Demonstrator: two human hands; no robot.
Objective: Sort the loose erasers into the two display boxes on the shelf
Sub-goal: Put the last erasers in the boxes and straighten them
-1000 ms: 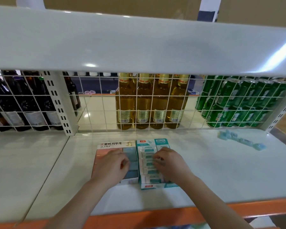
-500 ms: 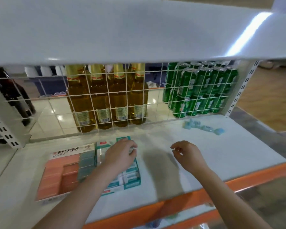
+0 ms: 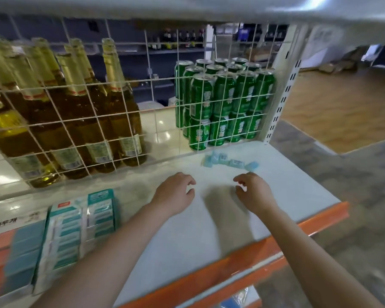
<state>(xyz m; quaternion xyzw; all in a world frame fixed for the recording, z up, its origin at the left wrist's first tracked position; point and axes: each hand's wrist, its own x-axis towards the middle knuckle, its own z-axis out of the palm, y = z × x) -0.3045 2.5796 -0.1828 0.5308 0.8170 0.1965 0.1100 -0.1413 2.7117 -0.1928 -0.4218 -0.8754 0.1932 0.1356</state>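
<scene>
Both hands — left hand, right hand — loosely curled, fingers empty, short of the loose erasers by the shelf back mesh — risk: a hasty two-handed grab scatters them, or mixes types between the boxes far left.

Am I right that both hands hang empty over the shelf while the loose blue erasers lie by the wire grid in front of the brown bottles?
Not quite. In the head view the loose blue erasers lie by the wire grid in front of the green cans, not the brown bottles. The rest holds: left hand and right hand hang empty over the shelf.
</scene>
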